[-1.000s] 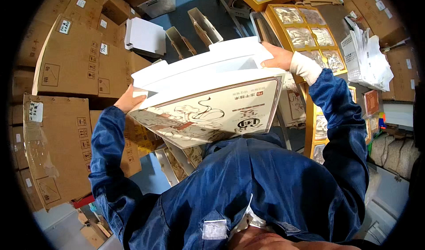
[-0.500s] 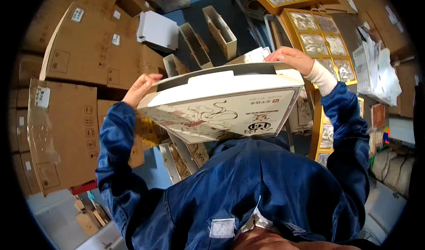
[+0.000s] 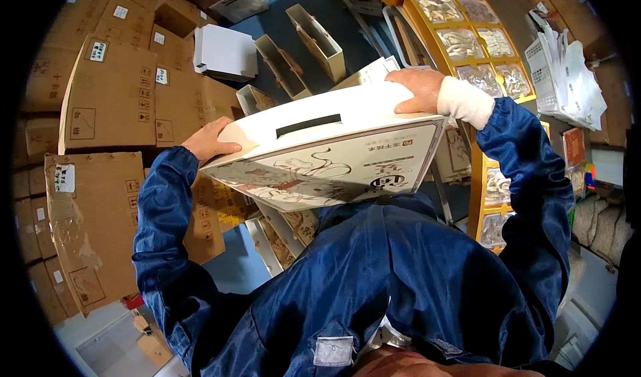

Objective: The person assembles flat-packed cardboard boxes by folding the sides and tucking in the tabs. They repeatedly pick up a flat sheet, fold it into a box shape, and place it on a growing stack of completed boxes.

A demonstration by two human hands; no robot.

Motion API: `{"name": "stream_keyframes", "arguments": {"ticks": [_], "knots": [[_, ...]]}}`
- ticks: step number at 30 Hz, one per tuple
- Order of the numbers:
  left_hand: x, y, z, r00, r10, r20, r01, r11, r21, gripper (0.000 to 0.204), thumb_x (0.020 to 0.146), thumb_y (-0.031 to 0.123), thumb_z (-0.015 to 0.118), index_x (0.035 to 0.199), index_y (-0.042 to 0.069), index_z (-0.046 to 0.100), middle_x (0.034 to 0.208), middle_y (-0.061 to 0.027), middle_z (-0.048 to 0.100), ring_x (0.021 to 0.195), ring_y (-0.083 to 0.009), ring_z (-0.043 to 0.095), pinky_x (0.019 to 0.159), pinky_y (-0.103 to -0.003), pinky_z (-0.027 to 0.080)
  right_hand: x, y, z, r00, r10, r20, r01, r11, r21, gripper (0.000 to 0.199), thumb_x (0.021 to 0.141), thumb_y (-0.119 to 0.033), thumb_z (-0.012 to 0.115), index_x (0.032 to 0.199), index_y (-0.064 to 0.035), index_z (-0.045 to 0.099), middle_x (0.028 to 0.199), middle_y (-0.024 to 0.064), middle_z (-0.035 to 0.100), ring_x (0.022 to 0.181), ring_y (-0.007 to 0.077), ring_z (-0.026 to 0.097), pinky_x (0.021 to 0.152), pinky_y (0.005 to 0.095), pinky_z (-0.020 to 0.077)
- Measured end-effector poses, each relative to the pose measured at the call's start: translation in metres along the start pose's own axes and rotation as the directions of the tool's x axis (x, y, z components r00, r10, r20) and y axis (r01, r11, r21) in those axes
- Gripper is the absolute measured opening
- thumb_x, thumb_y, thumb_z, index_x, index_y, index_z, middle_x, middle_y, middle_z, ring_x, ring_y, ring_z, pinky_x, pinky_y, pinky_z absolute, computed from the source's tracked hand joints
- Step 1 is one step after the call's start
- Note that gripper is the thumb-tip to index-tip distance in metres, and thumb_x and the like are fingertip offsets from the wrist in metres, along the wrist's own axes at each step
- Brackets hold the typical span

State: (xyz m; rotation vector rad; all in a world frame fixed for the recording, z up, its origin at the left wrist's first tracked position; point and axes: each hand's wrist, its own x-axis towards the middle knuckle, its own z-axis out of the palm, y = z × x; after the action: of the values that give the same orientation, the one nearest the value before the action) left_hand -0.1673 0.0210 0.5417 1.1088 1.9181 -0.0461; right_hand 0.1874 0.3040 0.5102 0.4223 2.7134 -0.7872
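Note:
A wide, flat white gift box [image 3: 334,170] with printed drawings and dark lettering stands in front of my body, tilted so that its top edge faces up. Across that top lies a white flap with a long dark slot [image 3: 308,126]. My left hand [image 3: 212,141] grips the box's left end, thumb over the flap and fingers round the far edge. At the right end my right hand [image 3: 419,90] is closed over the top, its thumb pressing on the flap. The box's inside is hidden.
Large brown cartons [image 3: 113,97] are stacked on the left. Beyond the box stand a stack of white card [image 3: 226,51] and open upright boxes [image 3: 315,42]. On the right are yellow trays [image 3: 437,37] of packed pale pieces and a white basket [image 3: 546,87] with papers.
The top of the gift box, gaping before, is now covered by the flap with the slot. My right hand has turned over the top; my left thumb has come onto the flap.

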Motion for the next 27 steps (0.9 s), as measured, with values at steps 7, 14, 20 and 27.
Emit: {"name": "stream_keyframes", "arguments": {"ticks": [7, 14, 20, 27], "knots": [[0.011, -0.009, -0.001, 0.999, -0.030, 0.038, 0.034, 0.992, -0.122, 0.060, 0.077, 0.044, 0.066, 0.115, -0.001, 0.052, 0.114, -0.0177, 0.054, 0.106, -0.0281, 0.051, 0.091, -0.034, 0.038, 0.011, -0.016, -0.007, 0.984, 0.109, 0.144, -0.112, 0.994, 0.011, 0.061, 0.085, -0.052, 0.047, 0.119, -0.0015, 0.049, 0.111, 0.0225, 0.056, 0.101, 0.0364, 0.055, 0.087, 0.0406, 0.0426], [0.021, 0.001, 0.004, 0.999, 0.010, -0.046, -0.008, 0.999, 0.045, 0.062, 0.078, 0.050, 0.062, 0.107, -0.004, 0.054, 0.099, -0.0202, 0.059, 0.093, -0.0297, 0.056, 0.083, -0.036, 0.043, 0.018, -0.016, 0.004, 0.976, 0.142, 0.164, -0.137, 0.990, -0.042, 0.052, 0.087, -0.045, 0.048, 0.118, -0.0028, 0.047, 0.109, 0.0211, 0.056, 0.101, 0.0353, 0.055, 0.087, 0.0402, 0.0429], [0.021, -0.011, 0.006, 0.999, 0.031, 0.020, -0.032, 0.999, 0.016, 0.065, 0.081, 0.049, 0.057, 0.124, 0.002, 0.046, 0.126, -0.0239, 0.042, 0.123, -0.0304, 0.035, 0.101, -0.040, 0.030, 0.006, -0.004, 0.005, 0.996, -0.086, 0.014, 0.081, 0.974, 0.210, 0.061, 0.088, -0.047, 0.047, 0.131, -0.0042, 0.040, 0.123, 0.0219, 0.049, 0.114, 0.0336, 0.048, 0.096, 0.0396, 0.0362], [-0.015, 0.043, 0.030, 0.875, 0.473, -0.104, -0.406, 0.833, 0.376, 0.091, 0.069, 0.050, 0.069, 0.138, 0.008, 0.028, 0.133, -0.0238, 0.033, 0.128, -0.0384, 0.025, 0.106, -0.052, 0.020, 0.006, -0.022, 0.009, 0.993, -0.091, 0.071, 0.084, 0.992, 0.098, 0.071, 0.086, -0.053, 0.043, 0.133, -0.0001, 0.036, 0.128, 0.0239, 0.045, 0.120, 0.0357, 0.041, 0.103, 0.0409, 0.0295]]}}
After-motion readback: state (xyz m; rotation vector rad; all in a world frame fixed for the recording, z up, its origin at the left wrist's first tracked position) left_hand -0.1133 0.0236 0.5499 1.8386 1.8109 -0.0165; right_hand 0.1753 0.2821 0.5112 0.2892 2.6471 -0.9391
